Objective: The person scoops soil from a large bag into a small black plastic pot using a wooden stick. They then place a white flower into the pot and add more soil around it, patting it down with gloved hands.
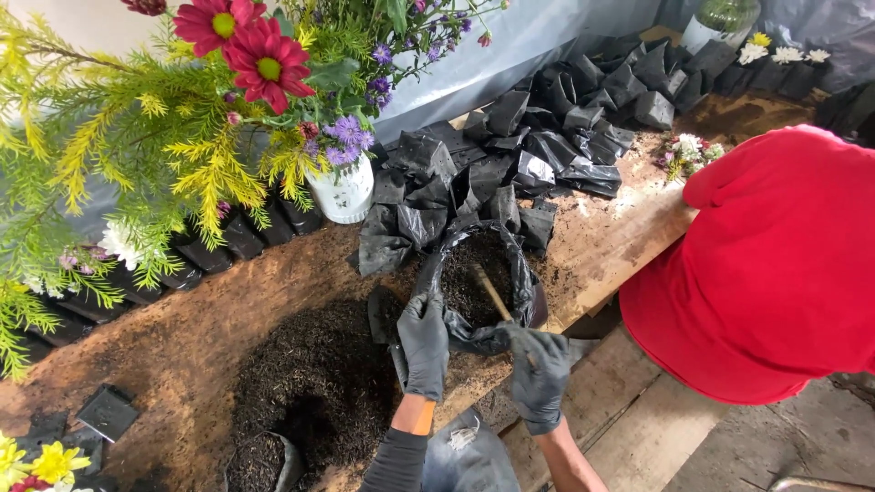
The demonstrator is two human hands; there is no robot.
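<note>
At the far left, yellow-green branches hang over a row of small black pots that stand along the back of the table. Above them are red daisies and purple flowers, which stand in a white vase. At the bottom left corner there are yellow flowers.

In front of the vase a heap of dark soil lies on the table. Just right of the soil is the left hand, in a dark glove. Its fingers are closed on the left rim of a black bag, near the front edge of the table. The bag is open at the top and holds soil. A wooden stick stands tilted in this soil.

The right hand, also gloved, is closed on the front rim of the bag, just beside the lower end of the stick. I cannot tell if it also touches the stick.

Behind the bag, a pile of empty black bags spreads to the back right. A small bunch of flowers lies on the table near this pile. At the right, another person's red cap covers part of the view. White flowers are at the top right.
</note>
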